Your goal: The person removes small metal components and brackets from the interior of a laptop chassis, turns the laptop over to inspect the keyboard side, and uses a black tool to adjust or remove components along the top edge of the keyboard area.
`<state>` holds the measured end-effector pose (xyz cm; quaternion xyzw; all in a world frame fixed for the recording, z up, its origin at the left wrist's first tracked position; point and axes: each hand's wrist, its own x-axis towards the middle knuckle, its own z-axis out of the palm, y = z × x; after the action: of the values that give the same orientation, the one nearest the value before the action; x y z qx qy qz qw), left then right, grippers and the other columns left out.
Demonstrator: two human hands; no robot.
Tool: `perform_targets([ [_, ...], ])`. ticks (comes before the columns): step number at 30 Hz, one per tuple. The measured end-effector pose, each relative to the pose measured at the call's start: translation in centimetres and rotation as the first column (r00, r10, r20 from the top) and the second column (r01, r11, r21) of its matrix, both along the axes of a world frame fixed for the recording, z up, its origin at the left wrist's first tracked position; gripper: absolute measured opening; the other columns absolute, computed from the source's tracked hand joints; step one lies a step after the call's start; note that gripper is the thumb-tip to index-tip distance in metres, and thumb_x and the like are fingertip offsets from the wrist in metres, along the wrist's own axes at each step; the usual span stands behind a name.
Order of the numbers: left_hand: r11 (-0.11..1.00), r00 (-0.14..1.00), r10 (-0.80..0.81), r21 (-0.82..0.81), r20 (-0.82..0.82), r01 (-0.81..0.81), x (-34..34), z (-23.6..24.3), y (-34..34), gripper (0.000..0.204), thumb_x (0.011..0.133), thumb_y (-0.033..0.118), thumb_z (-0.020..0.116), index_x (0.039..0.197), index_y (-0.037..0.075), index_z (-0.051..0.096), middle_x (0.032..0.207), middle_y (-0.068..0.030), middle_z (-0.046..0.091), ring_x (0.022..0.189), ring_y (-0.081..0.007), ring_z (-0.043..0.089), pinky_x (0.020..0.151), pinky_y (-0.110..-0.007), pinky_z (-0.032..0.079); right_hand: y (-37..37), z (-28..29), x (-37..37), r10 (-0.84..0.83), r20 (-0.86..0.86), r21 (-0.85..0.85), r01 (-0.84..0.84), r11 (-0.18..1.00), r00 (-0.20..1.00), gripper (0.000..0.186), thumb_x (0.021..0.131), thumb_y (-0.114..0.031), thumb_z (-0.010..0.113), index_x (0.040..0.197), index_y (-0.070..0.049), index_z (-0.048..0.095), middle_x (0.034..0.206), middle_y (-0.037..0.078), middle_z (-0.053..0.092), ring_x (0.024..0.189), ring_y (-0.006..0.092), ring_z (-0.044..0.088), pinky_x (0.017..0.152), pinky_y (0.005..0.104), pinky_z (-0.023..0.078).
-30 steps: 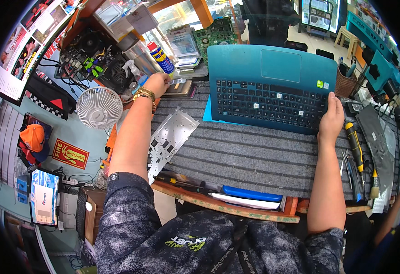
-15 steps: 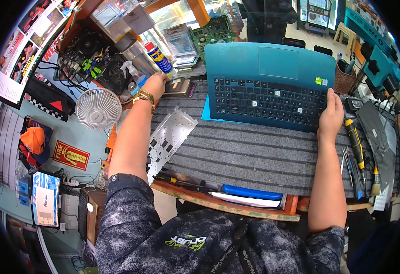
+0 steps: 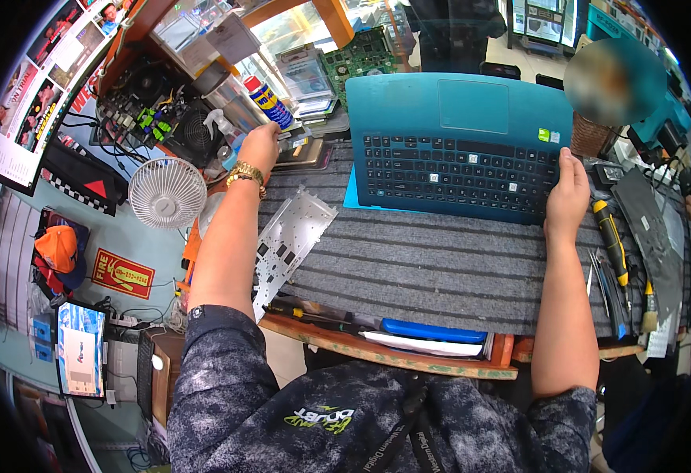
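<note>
My right hand (image 3: 567, 193) grips the right edge of a teal laptop keyboard cover (image 3: 397, 106), thumb and fingers on its two sides. The cover stands tilted up on the mat, its black keyboard (image 3: 456, 177) and touchpad facing me. A few keys are gone, leaving pale spots. At the far left of the mat, my left hand (image 3: 259, 148) has its fingers curled beside a clear spray bottle (image 3: 223, 126) and a blue-and-yellow spray can (image 3: 268, 102). What those fingers hold, if anything, is hidden. Below that forearm lies a perforated silver metal plate (image 3: 294, 236).
Behind the cover stands a green circuit board (image 3: 361, 63). A white fan (image 3: 167, 193) is at the left. A yellow-black screwdriver (image 3: 611, 240), tweezers (image 3: 610, 296) and a brush (image 3: 649, 307) lie at the right. An open drawer (image 3: 432, 335) runs along the bench's front edge.
The view has shifted slightly. A blurred round patch now covers part of the upper right. Both hands keep nearly the same places, and the right still holds the cover.
</note>
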<state>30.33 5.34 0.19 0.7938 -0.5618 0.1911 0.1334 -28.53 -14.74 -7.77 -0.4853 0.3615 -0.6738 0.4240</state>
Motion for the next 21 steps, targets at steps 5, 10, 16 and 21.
perform_targets([
  [5,0.997,0.998,-0.012,-0.079,-0.06,0.007,-0.7,1.2,0.8,0.014,0.111,0.01,0.07,0.12,0.003,0.077,0.109,-0.0257,0.082,0.106,-0.0488,0.079,0.093,-0.055,0.062,0.1,-0.2,0.0,0.04,0.046,0.004,-0.04,0.999,0.998,0.036,0.122,-0.032,0.07,0.116,0.002,0.081,0.103,-0.002,0.075,0.098,0.0057,0.061,0.09,0.0251,0.048],
  [10,0.962,0.976,-0.064,-0.274,-0.208,0.005,-0.8,2.0,0.8,0.013,0.114,0.011,0.071,0.123,0.002,0.073,0.099,-0.0204,0.082,0.091,-0.034,0.083,0.083,-0.046,0.063,0.4,0.7,0.5,-0.069,-0.079,-0.014,0.068,0.998,0.994,0.04,0.121,-0.036,0.072,0.114,0.001,0.082,0.1,0.0,0.077,0.096,0.0082,0.064,0.089,0.0275,0.051],
  [16,0.896,0.778,-0.318,-0.44,-0.542,0.059,-6.2,6.7,1.2,0.036,0.122,0.031,0.068,0.15,0.008,0.073,0.128,-0.0051,0.077,0.108,-0.0182,0.077,0.094,-0.036,0.063,3.0,1.9,0.4,-0.162,-0.29,-0.108,0.136,0.985,0.943,0.043,0.12,-0.039,0.068,0.11,0.0,0.083,0.106,0.015,0.083,0.101,0.0277,0.077,0.096,0.043,0.058],
  [21,0.66,0.17,-0.744,-0.673,-0.646,0.333,-22.0,10.8,-0.4,0.039,0.124,0.016,0.059,0.157,-0.005,0.062,0.119,-0.0053,0.072,0.091,-0.0094,0.063,0.086,-0.029,0.059,2.6,2.8,1.4,-0.162,-0.097,-0.07,0.156,0.985,0.982,0.041,0.112,-0.037,0.079,0.097,0.001,0.075,0.092,0.021,0.078,0.083,0.0352,0.074,0.079,0.0488,0.058],
])
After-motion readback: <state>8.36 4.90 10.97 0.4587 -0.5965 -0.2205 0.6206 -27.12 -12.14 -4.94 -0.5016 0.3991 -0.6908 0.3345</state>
